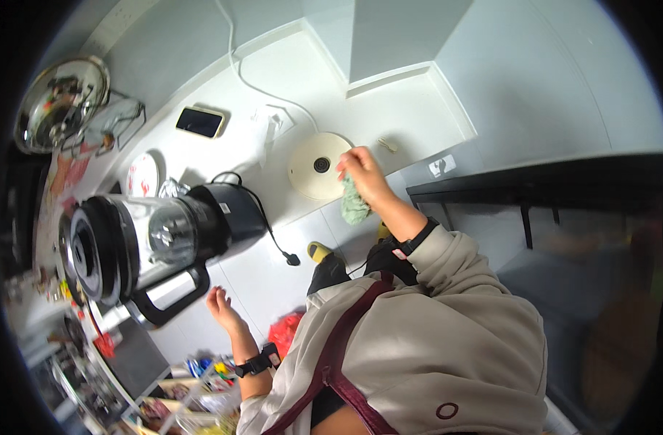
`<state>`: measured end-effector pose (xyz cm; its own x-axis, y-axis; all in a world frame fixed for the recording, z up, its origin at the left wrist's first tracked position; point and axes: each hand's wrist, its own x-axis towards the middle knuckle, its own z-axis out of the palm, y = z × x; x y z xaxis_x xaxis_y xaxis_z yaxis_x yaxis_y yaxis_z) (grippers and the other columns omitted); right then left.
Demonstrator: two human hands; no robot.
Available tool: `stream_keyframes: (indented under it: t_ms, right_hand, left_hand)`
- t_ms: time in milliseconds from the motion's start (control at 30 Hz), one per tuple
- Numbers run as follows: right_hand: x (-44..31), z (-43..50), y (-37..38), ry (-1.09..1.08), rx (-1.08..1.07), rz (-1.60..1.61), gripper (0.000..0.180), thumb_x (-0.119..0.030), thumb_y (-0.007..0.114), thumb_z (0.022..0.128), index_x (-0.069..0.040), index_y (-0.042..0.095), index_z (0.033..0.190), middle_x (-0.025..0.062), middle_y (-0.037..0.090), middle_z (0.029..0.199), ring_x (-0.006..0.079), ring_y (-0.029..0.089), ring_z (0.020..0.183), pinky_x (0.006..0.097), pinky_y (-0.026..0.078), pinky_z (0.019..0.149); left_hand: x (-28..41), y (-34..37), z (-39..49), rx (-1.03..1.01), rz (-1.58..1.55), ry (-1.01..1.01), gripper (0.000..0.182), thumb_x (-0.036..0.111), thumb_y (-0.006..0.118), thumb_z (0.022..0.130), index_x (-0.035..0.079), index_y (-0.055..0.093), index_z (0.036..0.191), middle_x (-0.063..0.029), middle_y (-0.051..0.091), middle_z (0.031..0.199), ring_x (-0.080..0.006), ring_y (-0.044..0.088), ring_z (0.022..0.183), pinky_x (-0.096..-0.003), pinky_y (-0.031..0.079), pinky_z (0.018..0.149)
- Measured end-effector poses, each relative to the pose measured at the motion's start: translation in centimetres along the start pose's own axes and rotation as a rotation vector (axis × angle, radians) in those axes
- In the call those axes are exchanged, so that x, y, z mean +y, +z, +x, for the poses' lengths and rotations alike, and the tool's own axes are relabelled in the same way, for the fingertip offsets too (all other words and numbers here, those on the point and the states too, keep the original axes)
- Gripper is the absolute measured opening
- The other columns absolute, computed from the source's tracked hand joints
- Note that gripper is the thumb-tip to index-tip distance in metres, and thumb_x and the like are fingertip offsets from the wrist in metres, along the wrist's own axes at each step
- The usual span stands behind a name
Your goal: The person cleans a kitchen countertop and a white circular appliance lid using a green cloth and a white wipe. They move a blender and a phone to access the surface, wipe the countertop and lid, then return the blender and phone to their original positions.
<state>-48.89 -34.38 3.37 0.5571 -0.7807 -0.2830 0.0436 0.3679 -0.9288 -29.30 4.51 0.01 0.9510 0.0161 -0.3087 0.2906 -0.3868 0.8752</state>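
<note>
My right hand is shut on a crumpled light green cloth, which hangs below the fingers. It is at the right edge of a round cream kettle base with a black central connector, on the white counter. My left hand is held apart from the counter with nothing in it, its fingers loosely curled. Up and left of that hand stands a blender with a clear jug, a black lid and handle, and a dark motor base. Its plug hangs over the counter edge.
A phone, a white plate with red marks and a steel bowl are at the left. A white cord runs to the kettle base. A black table is at the right. Red plastic bag and filled bins lie below.
</note>
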Motion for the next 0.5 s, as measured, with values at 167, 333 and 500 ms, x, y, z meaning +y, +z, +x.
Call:
stream_keyframes:
  t_ms: [167, 333, 500]
  right_hand:
    - [-1.7, -1.4, -1.5, -0.167, -0.04, 0.076, 0.022, -0.021, 0.05, 0.097, -0.002, 0.047, 0.108, 0.009, 0.058, 0.1, 0.0144, 0.057, 0.089, 0.0285, 0.044, 0.083]
    - [-6.2, -2.8, -2.0, -0.122, -0.148, 0.496, 0.043, -0.035, 0.04, 0.1, -0.005, 0.04, 0.13, 0.0185, 0.045, 0.133, 0.0255, 0.039, 0.126, 0.0375, 0.027, 0.108]
    - [-8.8, -1.0, -7.5, -0.102, -0.248, 0.457, 0.054, -0.041, 0.04, 0.099, -0.007, 0.032, 0.14, 0.0202, 0.031, 0.146, 0.0319, 0.028, 0.136, 0.0468, 0.019, 0.111]
  left_hand:
    - [7.4, 12.1, -13.6, -0.735, 0.079, 0.39, 0.044, 0.017, 0.057, 0.09, 0.004, 0.048, 0.131, -0.0147, 0.045, 0.136, -0.0246, 0.043, 0.127, -0.0377, 0.034, 0.105]
    - [14.8, 26.1, -20.4, -0.89, -0.01, 0.892, 0.055, 0.015, 0.062, 0.088, 0.007, 0.043, 0.139, -0.0191, 0.033, 0.147, -0.0294, 0.032, 0.135, -0.0397, 0.026, 0.11]
    - [16.9, 32.8, -17.6, -0.671, -0.089, 0.436, 0.046, 0.006, 0.061, 0.087, 0.003, 0.051, 0.132, -0.0123, 0.06, 0.118, -0.0181, 0.057, 0.105, -0.0291, 0.044, 0.093]
